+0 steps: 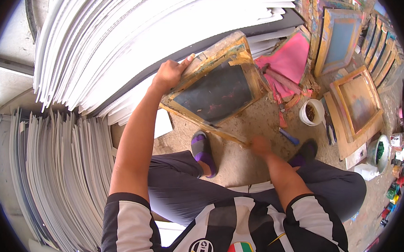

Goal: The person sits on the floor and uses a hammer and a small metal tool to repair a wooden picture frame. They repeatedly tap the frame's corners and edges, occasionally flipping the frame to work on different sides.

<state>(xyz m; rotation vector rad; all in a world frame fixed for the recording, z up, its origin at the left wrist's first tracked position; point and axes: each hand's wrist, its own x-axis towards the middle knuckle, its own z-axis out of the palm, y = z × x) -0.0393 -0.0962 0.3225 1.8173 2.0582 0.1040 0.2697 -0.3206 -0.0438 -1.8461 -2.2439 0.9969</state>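
Head view: left hand (171,75) is clamping framed screen (216,93) toward eleven o'clock, seemingly steadying it; right hand (260,146) blurred, grip unclear; next likely needing bracing.

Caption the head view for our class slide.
Left hand gripping a wood-framed dark screen, blurred right hand at the end of a wooden strip, white bucket nearby.

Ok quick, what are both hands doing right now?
Left hand: closed, holding the wooden-framed printing screen by its upper edge.
Right hand: blurred, near the end of a thin yellowish strip; open or closed cannot be told.
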